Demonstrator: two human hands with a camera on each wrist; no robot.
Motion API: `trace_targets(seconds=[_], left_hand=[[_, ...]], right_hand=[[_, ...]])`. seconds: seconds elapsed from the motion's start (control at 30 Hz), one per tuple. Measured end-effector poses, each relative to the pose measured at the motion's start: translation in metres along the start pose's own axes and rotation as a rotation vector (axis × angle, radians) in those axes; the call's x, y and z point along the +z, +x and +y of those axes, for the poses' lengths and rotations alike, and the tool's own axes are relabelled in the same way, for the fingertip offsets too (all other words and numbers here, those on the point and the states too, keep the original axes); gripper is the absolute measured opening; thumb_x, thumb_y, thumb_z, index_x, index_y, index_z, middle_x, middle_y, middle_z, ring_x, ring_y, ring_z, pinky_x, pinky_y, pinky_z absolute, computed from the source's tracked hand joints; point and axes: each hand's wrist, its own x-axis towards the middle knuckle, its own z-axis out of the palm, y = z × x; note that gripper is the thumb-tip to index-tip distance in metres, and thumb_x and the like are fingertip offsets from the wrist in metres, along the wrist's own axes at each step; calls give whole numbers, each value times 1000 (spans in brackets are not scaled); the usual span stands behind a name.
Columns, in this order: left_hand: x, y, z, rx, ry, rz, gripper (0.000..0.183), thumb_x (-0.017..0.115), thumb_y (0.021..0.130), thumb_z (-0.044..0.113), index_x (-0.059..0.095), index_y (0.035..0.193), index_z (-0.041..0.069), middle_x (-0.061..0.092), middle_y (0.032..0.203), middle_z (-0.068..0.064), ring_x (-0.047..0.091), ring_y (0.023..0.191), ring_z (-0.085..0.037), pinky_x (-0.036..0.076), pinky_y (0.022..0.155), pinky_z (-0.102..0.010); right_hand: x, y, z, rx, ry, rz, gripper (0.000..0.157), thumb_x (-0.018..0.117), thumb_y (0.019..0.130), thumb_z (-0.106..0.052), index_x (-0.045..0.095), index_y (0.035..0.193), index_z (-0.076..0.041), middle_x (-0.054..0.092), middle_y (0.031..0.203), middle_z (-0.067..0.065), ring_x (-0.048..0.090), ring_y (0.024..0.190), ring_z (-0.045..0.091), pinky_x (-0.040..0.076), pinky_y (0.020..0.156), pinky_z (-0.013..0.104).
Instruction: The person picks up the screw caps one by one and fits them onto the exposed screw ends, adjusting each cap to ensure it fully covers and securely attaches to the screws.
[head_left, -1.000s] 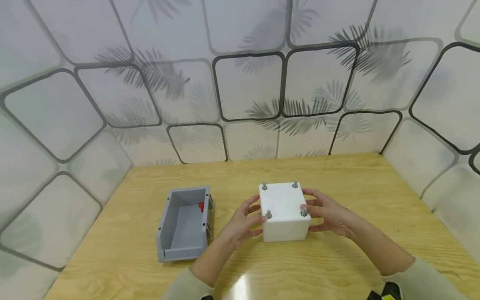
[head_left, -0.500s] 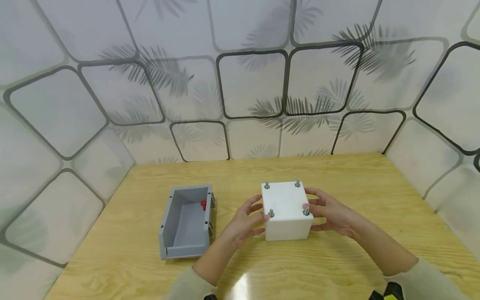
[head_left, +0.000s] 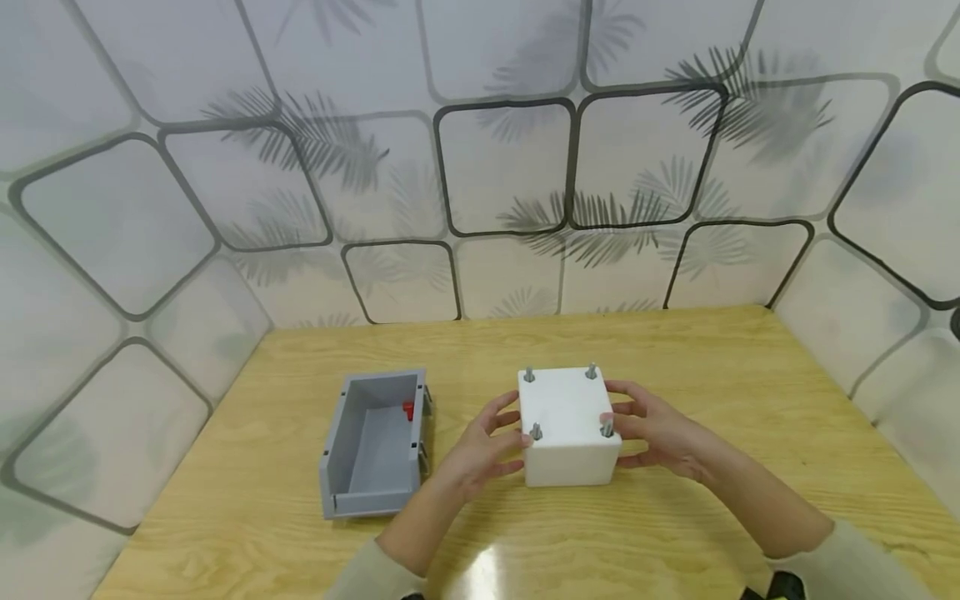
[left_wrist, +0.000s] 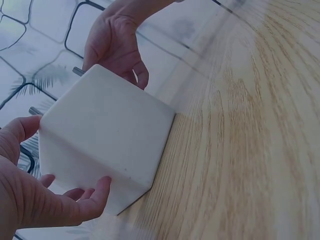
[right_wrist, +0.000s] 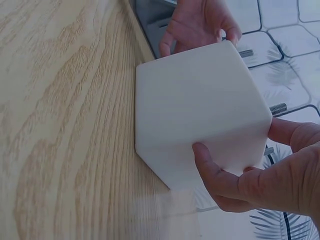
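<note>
A white block [head_left: 568, 404] with rounded edges rests on the wooden table, held from both sides. Metal threaded studs [head_left: 607, 427] stick up from its top corners. My left hand [head_left: 486, 450] grips the left side, its thumb near the front left stud and its fingers spread along the side. On the opposite side my right hand [head_left: 663, 430] holds it the same way, with the thumb at the front right stud. Fingertips of the left hand [left_wrist: 60, 202] lie against the side face in the left wrist view. The right wrist view shows the right fingers [right_wrist: 212, 172] against the block's side.
A grey plastic bin [head_left: 375, 503] stands on the table to the left, near my left forearm. Inside it, by the right wall, sits a small red piece [head_left: 408, 409]. A patterned wall covering [head_left: 510, 175] rises behind the wooden table [head_left: 697, 350] and along both sides.
Both hands and the white block have shifted slightly left and toward me in the last half second. The grip looks the same, and the grey bin stays in place.
</note>
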Motion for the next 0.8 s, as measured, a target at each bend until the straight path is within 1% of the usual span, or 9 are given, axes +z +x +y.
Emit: trace_targets(seconds=[0.23,0.57,0.7,0.8], left_hand=[[-2,-5,0,4,14,-5,75,65,81,3,32,147,18,31,144,-21,52,112,-31,49,90,-49],[-6,-11,-2,12,20,-20,75,65,81,4,32,147,16,33,144,-20,53,111,-31,48,91,-51],[-8,-14,-2,11,26,-23,75,64,81,4,32,147,16,33,144,-21,52,112,-31,48,91,-52],[-9,-16,-1,8,32,-25,75,64,81,4,31,147,15,32,145,-21,53,111,-30,49,90,-51]], right_hand=[[5,-1,1,-3,-7,4,78,62,92,-23,11,150,-10,25,141,28,51,110,33,52,82,49],[11,-4,4,-8,-5,16,77,64,91,-23,14,149,-11,27,141,27,54,107,32,54,80,49],[12,-4,6,9,16,6,78,63,91,-21,13,150,-13,25,143,29,53,109,34,54,79,49],[12,-3,6,45,71,1,77,63,92,-20,13,150,-14,22,146,28,52,110,32,53,79,48]])
